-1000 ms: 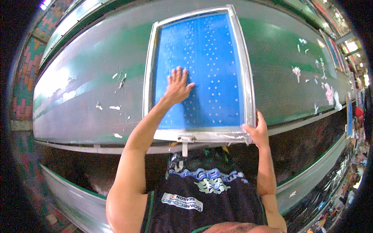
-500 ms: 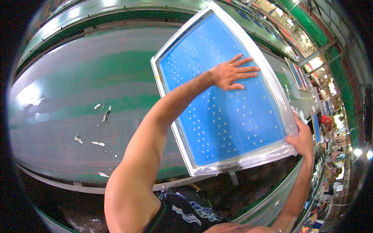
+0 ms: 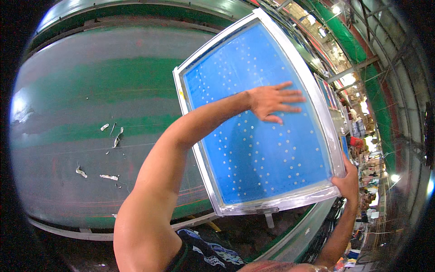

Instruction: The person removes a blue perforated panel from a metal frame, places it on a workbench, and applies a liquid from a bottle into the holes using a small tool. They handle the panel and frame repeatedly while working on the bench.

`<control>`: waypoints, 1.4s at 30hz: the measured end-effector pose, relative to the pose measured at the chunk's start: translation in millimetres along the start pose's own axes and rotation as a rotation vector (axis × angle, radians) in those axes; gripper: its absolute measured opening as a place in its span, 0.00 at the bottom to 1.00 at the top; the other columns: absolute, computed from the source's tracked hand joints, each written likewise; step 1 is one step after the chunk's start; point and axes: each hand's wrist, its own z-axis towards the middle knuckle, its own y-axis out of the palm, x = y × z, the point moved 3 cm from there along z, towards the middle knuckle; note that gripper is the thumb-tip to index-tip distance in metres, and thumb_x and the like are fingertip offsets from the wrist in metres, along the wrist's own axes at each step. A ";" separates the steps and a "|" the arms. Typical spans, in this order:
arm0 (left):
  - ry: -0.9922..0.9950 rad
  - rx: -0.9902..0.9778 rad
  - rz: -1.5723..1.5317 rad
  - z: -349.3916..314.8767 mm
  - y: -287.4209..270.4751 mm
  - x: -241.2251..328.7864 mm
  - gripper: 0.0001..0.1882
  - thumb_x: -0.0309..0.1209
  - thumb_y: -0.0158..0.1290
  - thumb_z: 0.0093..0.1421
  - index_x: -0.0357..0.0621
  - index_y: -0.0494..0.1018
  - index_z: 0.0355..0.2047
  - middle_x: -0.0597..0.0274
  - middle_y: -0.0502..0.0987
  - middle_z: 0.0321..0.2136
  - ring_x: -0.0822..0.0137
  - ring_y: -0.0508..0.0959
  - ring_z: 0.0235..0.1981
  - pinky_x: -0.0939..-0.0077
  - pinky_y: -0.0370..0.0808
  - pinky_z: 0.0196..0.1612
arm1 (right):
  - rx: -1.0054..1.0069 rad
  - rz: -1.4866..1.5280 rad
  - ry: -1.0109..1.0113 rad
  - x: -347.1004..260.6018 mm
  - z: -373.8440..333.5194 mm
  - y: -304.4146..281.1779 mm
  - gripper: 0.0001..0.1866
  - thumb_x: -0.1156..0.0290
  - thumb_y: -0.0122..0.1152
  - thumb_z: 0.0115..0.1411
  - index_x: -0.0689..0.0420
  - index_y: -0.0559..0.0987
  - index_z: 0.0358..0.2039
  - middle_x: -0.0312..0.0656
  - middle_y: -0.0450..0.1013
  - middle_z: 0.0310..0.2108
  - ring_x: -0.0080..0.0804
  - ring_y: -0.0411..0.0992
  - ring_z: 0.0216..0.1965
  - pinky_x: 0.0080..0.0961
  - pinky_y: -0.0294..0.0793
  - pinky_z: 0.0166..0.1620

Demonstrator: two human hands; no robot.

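A screen-printing frame [image 3: 290, 202] with a pale metal border stands tilted before me. Its blue mesh [image 3: 276, 177] carries rows of small white dots. My left hand [image 3: 271, 100], fingers spread, lies flat against or just over the upper right part of the mesh; actual contact is hard to judge. My right hand [image 3: 348, 183] is wrapped around the frame's lower right corner, thumb on the near face and the other fingers hidden behind the border. A small metal bracket [image 3: 268, 212] sticks out below the bottom border.
A long table [image 3: 90, 149] streaked green and grey stretches to the left, with crumpled pale scraps [image 3: 118, 137] on it. Another long table [image 3: 149, 10] runs along the far side. A cluttered hall with people and lights lies to the right.
The view has shifted, and the frame appears slightly lower and more upright. My left hand has slid a little downward over the mesh. My right hand keeps its hold on the corner.
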 end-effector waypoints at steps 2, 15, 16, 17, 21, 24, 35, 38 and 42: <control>0.183 -0.055 -0.071 8.9 -14.7 3.7 0.40 0.60 0.43 0.70 0.55 0.54 0.75 0.50 0.49 0.77 0.44 0.48 0.77 0.31 0.43 0.74 | 0.073 -0.089 -0.012 -6.5 -4.3 -0.5 0.47 0.79 0.62 0.42 0.63 0.68 0.69 0.51 0.79 0.54 0.36 0.77 0.54 0.30 0.72 0.60; -0.751 0.246 0.199 -80.8 -92.7 -155.1 0.40 0.61 0.41 0.71 0.51 0.55 0.75 0.50 0.50 0.76 0.46 0.47 0.77 0.44 0.44 0.77 | 0.187 -0.252 0.114 -49.0 -43.2 -2.2 0.48 0.79 0.59 0.40 0.60 0.69 0.69 0.55 0.77 0.56 0.41 0.77 0.54 0.36 0.73 0.60; -0.758 0.318 0.198 -93.6 -87.4 -152.5 0.40 0.60 0.40 0.72 0.50 0.55 0.75 0.49 0.49 0.77 0.47 0.47 0.77 0.45 0.43 0.77 | 0.191 -0.238 0.125 -50.3 -47.1 -3.3 0.48 0.80 0.59 0.39 0.60 0.69 0.69 0.55 0.77 0.56 0.41 0.77 0.54 0.36 0.73 0.60; -0.822 0.358 0.166 -109.6 -79.9 -148.5 0.39 0.59 0.39 0.73 0.50 0.55 0.75 0.49 0.49 0.77 0.48 0.46 0.78 0.46 0.42 0.77 | 0.197 -0.225 0.135 -50.5 -50.0 -3.8 0.48 0.80 0.59 0.39 0.60 0.69 0.69 0.56 0.76 0.56 0.41 0.77 0.54 0.36 0.73 0.60; -1.044 0.299 0.056 -179.8 -43.4 -117.1 0.38 0.58 0.35 0.74 0.47 0.54 0.75 0.52 0.47 0.77 0.53 0.45 0.78 0.49 0.40 0.78 | 0.118 -0.165 0.086 -46.9 -56.6 -0.5 0.49 0.80 0.59 0.38 0.63 0.69 0.69 0.56 0.76 0.55 0.42 0.76 0.55 0.37 0.72 0.61; -1.223 0.236 0.023 -241.9 -34.0 -91.7 0.39 0.58 0.33 0.74 0.46 0.52 0.76 0.52 0.47 0.78 0.50 0.45 0.78 0.49 0.41 0.77 | 0.118 -0.178 0.152 -41.2 -59.9 1.7 0.48 0.80 0.59 0.38 0.65 0.69 0.68 0.55 0.76 0.55 0.42 0.75 0.55 0.37 0.71 0.62; -1.767 0.272 0.159 -322.8 6.6 -82.9 0.47 0.61 0.31 0.73 0.27 0.50 0.73 0.23 0.48 0.72 0.31 0.49 0.74 0.47 0.43 0.77 | 0.167 -0.267 0.085 -64.8 -53.0 -10.2 0.46 0.83 0.57 0.44 0.61 0.68 0.70 0.53 0.75 0.59 0.38 0.75 0.58 0.33 0.69 0.64; -1.698 0.302 0.262 -308.7 37.5 -40.5 0.43 0.56 0.33 0.74 0.28 0.49 0.74 0.24 0.47 0.73 0.31 0.47 0.75 0.44 0.42 0.76 | 0.186 -0.295 0.009 -72.6 -50.4 -11.8 0.47 0.83 0.58 0.45 0.59 0.67 0.71 0.51 0.73 0.64 0.37 0.74 0.60 0.32 0.68 0.65; -1.601 0.680 0.082 -239.8 89.8 94.4 0.40 0.50 0.37 0.76 0.30 0.45 0.75 0.28 0.40 0.75 0.31 0.41 0.76 0.40 0.38 0.76 | 0.209 -0.399 -0.033 -79.8 -40.1 -13.4 0.47 0.82 0.59 0.46 0.52 0.67 0.72 0.50 0.76 0.61 0.34 0.77 0.55 0.31 0.72 0.61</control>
